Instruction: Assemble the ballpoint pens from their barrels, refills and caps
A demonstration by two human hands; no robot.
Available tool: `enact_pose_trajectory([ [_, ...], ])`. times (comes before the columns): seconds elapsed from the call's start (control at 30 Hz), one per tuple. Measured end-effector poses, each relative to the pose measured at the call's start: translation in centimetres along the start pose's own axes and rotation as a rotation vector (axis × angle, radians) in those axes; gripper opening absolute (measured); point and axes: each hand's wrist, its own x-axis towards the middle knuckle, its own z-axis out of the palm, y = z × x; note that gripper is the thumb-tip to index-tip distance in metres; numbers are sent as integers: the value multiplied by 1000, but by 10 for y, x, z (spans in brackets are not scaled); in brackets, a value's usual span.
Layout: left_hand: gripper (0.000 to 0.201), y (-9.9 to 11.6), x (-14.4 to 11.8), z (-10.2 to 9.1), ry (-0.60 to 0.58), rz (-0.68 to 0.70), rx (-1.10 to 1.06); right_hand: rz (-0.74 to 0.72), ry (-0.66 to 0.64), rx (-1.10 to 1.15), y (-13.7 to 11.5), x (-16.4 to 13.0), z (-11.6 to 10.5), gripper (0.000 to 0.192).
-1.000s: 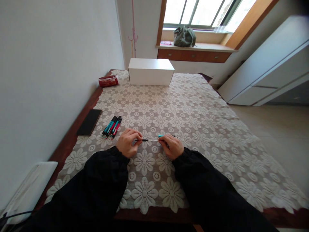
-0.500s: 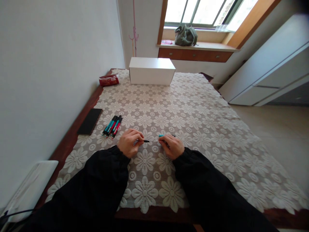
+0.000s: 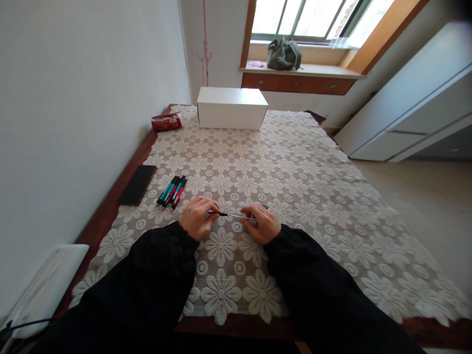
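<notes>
**Your left hand (image 3: 197, 219) grips a black pen part (image 3: 223, 214); your right hand (image 3: 263, 223) is at the thin rod (image 3: 233, 216)**

Your left thumb and fingertips are closed on the black pen part, its end poking out toward your right hand. From that end the thin, pale rod runs across the gap and passes between your right thumb and bent fingers; you can't tell from this view whether they pinch it. Just behind your right hand, a small dark tip (image 3: 265, 207) shows, mostly hidden by your fingers.

Both hands are low over the lace cloth (image 3: 239, 290) near the front of the counter (image 3: 98, 228). Left of your left hand lies a cluster of teal, red and black pens (image 3: 171, 192), with a flat black slab (image 3: 137, 185) beyond it. Farther back, a red packet (image 3: 166, 122) sits near a white box (image 3: 232, 110).
</notes>
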Motion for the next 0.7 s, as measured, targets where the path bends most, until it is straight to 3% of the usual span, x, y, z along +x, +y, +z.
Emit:
enact_pose_trajectory([
  [0.27,12,-2,-1,1,-29,-39,16,-19,-28,0,1,0,1,13],
  [0.47,9,1,-1,0,-106,33,-24,-76,-55,17,2,1,1,20],
  [0.7,8,1,-2,1,-77,1,4,3,-33,21,0,-2,1,18],
])
